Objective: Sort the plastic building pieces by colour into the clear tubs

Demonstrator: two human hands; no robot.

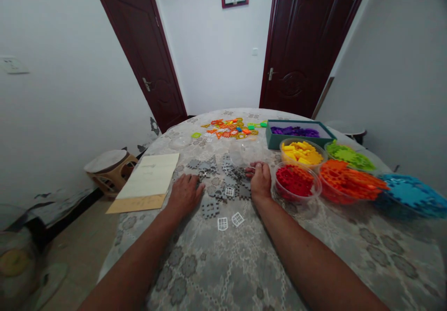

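My left hand (185,192) lies palm down on the patterned tablecloth (223,264), fingers stretched toward a cluster of grey interlocking plastic pieces (223,176). My right hand (260,179) rests among the same grey pieces with its fingers curled under; what they grip, if anything, is hidden. Two small white window-like pieces (229,221) lie nearer to me, and another white piece (229,191) sits between my hands. A clear empty bowl (244,152) stands just beyond my right hand.
Right of my right hand stand bowls of red (296,180), yellow (302,152), orange (345,180), green (349,155) and blue pieces (408,194), plus a teal box of purple pieces (296,131). Mixed coloured pieces (228,128) lie at the far edge. A paper booklet (148,180) overhangs the left edge; a stool (108,164) stands beside.
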